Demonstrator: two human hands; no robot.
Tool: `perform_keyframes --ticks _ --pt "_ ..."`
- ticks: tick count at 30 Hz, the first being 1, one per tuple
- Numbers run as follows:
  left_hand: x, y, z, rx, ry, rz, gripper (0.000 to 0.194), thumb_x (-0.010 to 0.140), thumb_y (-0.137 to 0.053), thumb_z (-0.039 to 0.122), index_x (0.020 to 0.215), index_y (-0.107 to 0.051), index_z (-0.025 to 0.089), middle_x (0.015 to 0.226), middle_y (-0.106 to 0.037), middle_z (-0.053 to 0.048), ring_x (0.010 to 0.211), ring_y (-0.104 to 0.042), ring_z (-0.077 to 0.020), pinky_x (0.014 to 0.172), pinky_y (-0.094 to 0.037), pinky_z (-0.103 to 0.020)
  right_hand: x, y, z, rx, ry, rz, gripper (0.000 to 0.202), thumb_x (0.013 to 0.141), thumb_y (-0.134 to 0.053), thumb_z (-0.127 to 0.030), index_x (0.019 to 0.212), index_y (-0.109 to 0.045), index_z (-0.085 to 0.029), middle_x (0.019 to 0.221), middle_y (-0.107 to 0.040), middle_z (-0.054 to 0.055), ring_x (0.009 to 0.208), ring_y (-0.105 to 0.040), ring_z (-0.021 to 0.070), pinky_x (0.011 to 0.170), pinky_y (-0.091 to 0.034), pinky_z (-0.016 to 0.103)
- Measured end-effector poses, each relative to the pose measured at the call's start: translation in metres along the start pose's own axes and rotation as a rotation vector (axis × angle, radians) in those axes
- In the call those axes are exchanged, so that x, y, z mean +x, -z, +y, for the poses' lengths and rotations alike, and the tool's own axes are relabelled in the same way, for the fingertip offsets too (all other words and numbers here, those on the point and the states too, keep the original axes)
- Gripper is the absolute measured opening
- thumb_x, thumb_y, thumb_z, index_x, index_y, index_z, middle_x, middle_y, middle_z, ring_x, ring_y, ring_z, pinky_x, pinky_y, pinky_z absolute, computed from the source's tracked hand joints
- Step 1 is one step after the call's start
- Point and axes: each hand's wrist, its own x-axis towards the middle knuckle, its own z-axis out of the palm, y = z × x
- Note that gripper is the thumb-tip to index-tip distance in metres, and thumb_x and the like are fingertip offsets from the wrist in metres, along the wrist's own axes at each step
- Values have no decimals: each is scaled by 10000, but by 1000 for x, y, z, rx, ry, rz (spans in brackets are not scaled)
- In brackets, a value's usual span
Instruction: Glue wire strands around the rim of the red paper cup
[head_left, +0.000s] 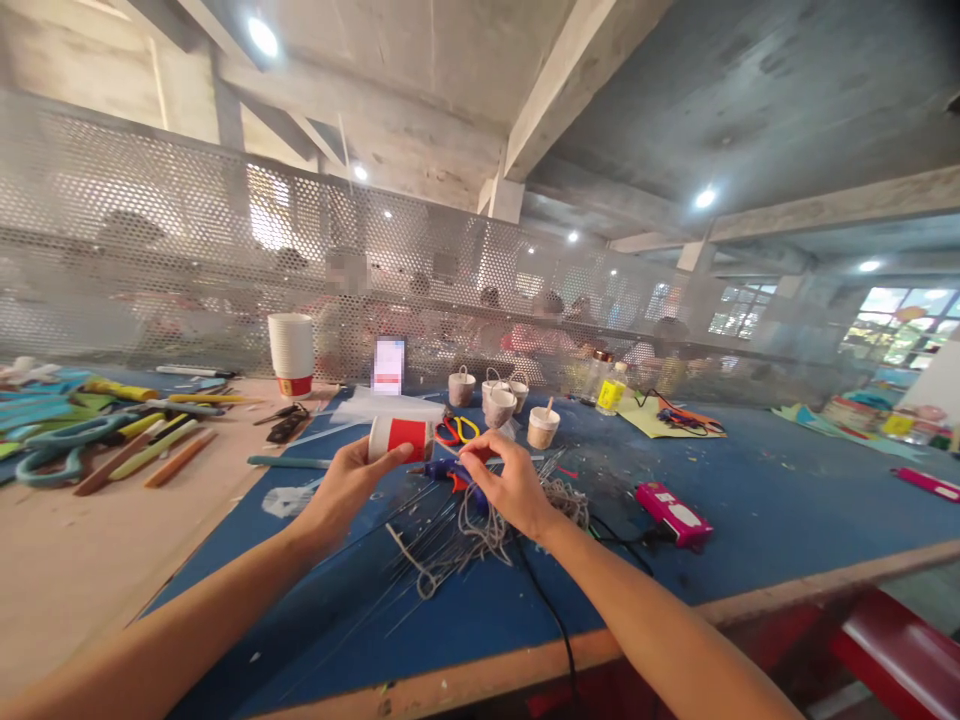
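screen ran off the left edge; people behind it showed only as broken shapes through the holes. far left, scissors lay among sticks, that pile cut off by the frame. next, a cup stack, then a phone, display blurred, unreadable. left hand, above the table, was closed round a cup; some fingers were hidden behind it. cup: white, broad red band, tipped on its side, held in the air; right end darker, brownish, detail too small to tell. thumb lay across the band. right hand stood just beside that end, fingertips pinched narrow on a thin strand; could not tell where the strand met the cup. below, a glue gun, partly covered by the right hand, and tangled cord. behind, small buckets overlapped, rear ones partly hidden. further right, a yellow-labelled bottle and a pink box. lower right, a red seat, cut off.
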Motion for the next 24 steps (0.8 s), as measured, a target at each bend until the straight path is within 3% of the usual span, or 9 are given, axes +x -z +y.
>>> perform_keyframes --ticks 5,7,9,12,14,19,24 --pt "3 2 4 9 -74 117 350 716 -891 444 922 -830 168 917 -838 -72 801 -731 -230 780 -525 -309 -3 -3 -3 -26 110 -197 220 964 -622 -363 821 -693 -210 884 -687 48 858 -648 185 834 -512 318" --pt "4 2 4 11 -80 139 363 700 -898 453 904 -830 161 918 -838 -84 828 -736 -242 794 -529 -314 -1 -3 4 -68 86 -193 284 989 -594 -394 806 -701 -205 907 -687 57 876 -652 184 845 -503 316" --pt "5 3 3 13 -69 155 388 693 -898 465 915 -828 154 923 -836 -92 838 -739 -250 796 -536 -322 2 0 15 -183 27 -110 312 1011 -552 -394 820 -702 -200 907 -679 58 850 -643 178 817 -491 308" --pt "10 5 -1 -22 -70 218 423 669 -906 478 937 -820 162 901 -832 -77 809 -732 -234 780 -541 -319 6 7 31 -386 -130 -7 149 959 -619 -332 966 -693 -203 932 -699 38 780 -634 164 747 -473 287" --pt "13 8 -5 -51 -79 251 408 649 -919 463 916 -818 171 870 -828 -59 788 -724 -216 780 -539 -307 8 11 37 -484 -242 -58 145 941 -642 -348 953 -689 -211 900 -717 25 786 -652 171 723 -456 276" --pt "14 8 -10 -75 -72 226 386 656 -913 461 892 -820 170 872 -830 -69 791 -730 -230 772 -548 -318 6 6 43 -645 -484 -312 355 915 -629 -574 853 -710 -234 864 -760 32 829 -701 215 670 -410 271" --pt "9 3 -9 -90 -73 183 373 675 -906 445 917 -824 173 901 -837 -75 817 -742 -237 793 -554 -320 5 -4 52 -698 -559 -366 413 857 -654 -642 841 -717 -233 861 -779 43 859 -721 231 627 -374 264"
